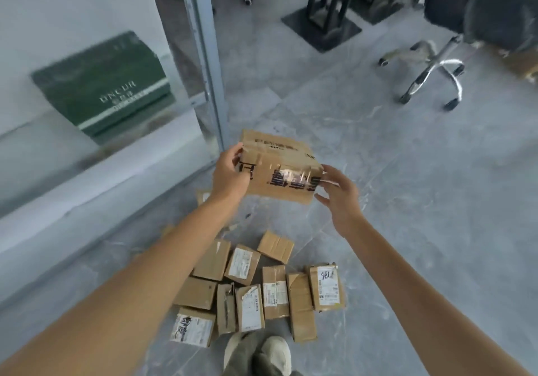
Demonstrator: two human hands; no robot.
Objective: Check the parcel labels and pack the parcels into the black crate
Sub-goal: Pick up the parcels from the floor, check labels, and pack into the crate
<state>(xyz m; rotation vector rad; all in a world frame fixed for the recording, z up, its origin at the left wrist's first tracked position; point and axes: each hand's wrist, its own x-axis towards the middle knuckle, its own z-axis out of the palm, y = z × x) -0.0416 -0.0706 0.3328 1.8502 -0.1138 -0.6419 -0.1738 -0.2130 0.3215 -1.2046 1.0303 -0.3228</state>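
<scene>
Grey tiled floor point(407, 201) carries a cluster of small parcels point(275, 291) by the person's shoe point(276, 352). Above them, a taped cardboard parcel point(279, 169) is held up. The left hand point(230, 178) curls round its left end, and the right hand point(340, 198) touches its right end with nearly straight fingers.

Grey marbled tile floor point(407, 186). Left – glass partition on a metal frame post point(208, 55), green box point(102, 84) with pale lettering seen through it. Upper right – office chair point(436, 76) with chrome caster base, black stand bases point(320, 29) nearby.
</scene>
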